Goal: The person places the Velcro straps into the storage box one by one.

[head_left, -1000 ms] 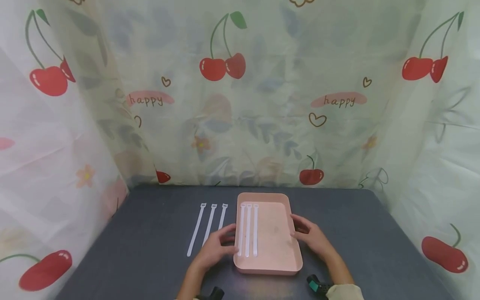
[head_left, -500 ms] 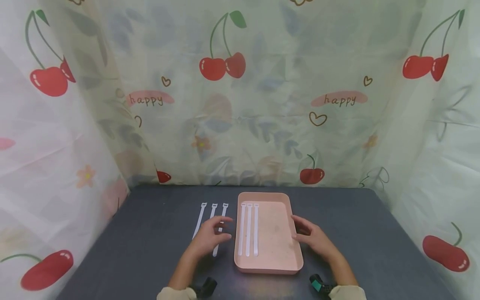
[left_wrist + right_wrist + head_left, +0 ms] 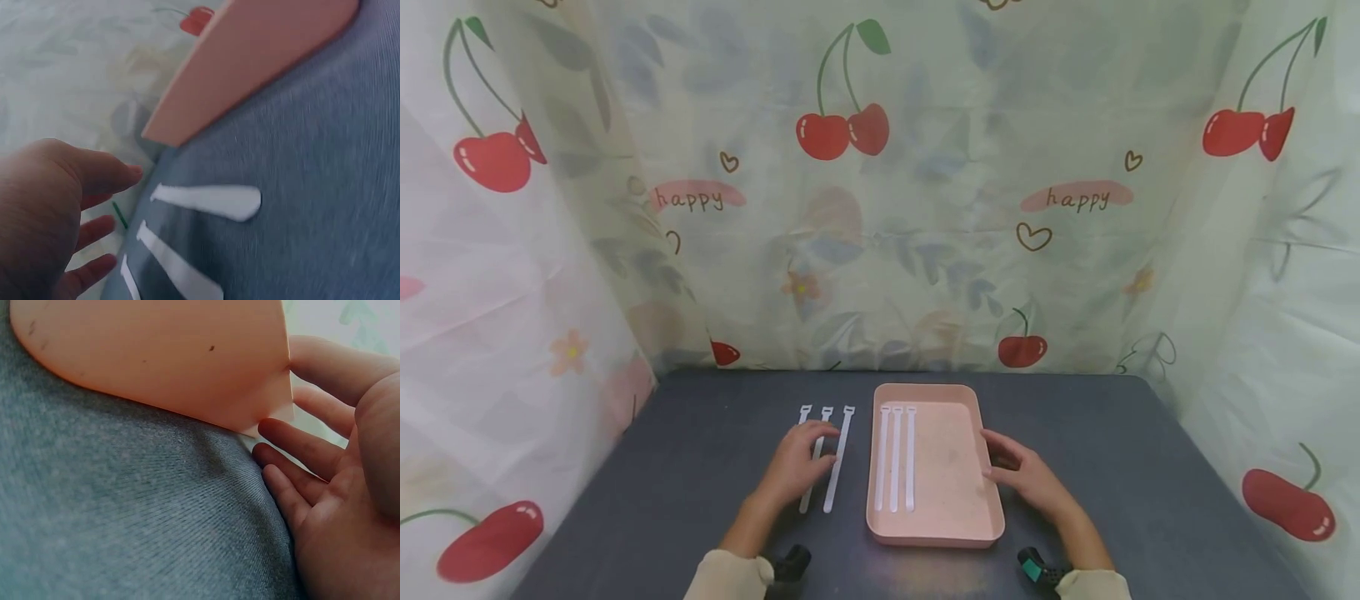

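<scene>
Hands rest low on a dark grey table point(image 3: 700, 467), one on each side of a pink tray point(image 3: 951, 500); the left hand point(image 3: 796, 463) lies over the leftmost of three white cable ties point(image 3: 838, 460) laid side by side on the table just left of the tray, its fingers loosely spread and nearly straight, the fingertips reaching towards the heads of the ties; whether they press the ties or only hover just above, I cannot tell; in the left wrist view the fingers point(image 3: 94, 230) are apart from one another, and the ends of the ties point(image 3: 206, 200) lie bare on the grey cloth beside the tray's outer wall point(image 3: 250, 56); the right hand point(image 3: 1026, 477) lies against the tray's right edge, fingers relaxed and slightly parted, with the fingertips point(image 3: 294, 440) touching the tray wall point(image 3: 187, 356); three more white ties point(image 3: 895, 458) lie parallel inside the tray along its left side; a curtain printed with cherries point(image 3: 842, 133) hangs behind and on both sides of the table.
</scene>
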The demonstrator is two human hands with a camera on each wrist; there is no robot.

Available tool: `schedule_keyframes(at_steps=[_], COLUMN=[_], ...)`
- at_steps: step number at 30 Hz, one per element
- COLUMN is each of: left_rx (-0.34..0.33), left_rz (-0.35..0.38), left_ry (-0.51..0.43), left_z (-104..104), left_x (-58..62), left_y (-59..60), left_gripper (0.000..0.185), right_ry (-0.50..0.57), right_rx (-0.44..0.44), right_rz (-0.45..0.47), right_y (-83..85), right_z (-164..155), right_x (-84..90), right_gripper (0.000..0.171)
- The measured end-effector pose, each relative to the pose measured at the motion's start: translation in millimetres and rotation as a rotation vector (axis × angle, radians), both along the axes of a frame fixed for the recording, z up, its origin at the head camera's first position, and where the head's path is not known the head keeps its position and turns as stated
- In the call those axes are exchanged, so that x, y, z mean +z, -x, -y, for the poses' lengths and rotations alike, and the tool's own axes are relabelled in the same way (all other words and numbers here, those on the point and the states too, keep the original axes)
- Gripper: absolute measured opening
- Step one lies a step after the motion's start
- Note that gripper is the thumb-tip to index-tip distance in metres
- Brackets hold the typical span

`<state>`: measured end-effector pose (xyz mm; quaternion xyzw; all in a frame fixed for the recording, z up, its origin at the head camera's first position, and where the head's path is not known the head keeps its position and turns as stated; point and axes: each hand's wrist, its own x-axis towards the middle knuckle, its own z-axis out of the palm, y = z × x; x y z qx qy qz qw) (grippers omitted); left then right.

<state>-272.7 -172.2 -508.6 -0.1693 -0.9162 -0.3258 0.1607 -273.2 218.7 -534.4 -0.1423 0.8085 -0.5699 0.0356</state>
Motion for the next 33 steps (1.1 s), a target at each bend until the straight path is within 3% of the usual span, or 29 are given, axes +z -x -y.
schedule_keyframes(at_steps=[3,8,16,22,33], left_rx=[0.042,0.056,0.096,0.154,0.146], left_rz=[0.026,0.05,0.079,0.144,0.183], left_ry=[0.04,0.11,0.065,0.078,0.116], left_z=[5,10,20,25,36], left_x=[-2.4,-5.2,-12.0,-9.3,-7.4], left_y=[1.7,5.6,17.8,24.4,33.0], left_gripper=[0.032,0.032,0.03,0.029,0.032], right_ry=[-0.011,0.0,-0.006,-0.008,0.002], right_rx=[-0.007,-0.013,-0.031,-0.026,-0.034], right_rz=[0.0,0.005,0.004,0.001,0.013], right_y=[0.2,-0.3,-0.3,-1.4,-1.5], right_z=[1,0,0,1,1], right_x=[-0.6,-1.8,-2.7,-2.7,-2.6], right_gripper=[0.064,0.065,0.065,0.065,0.065])
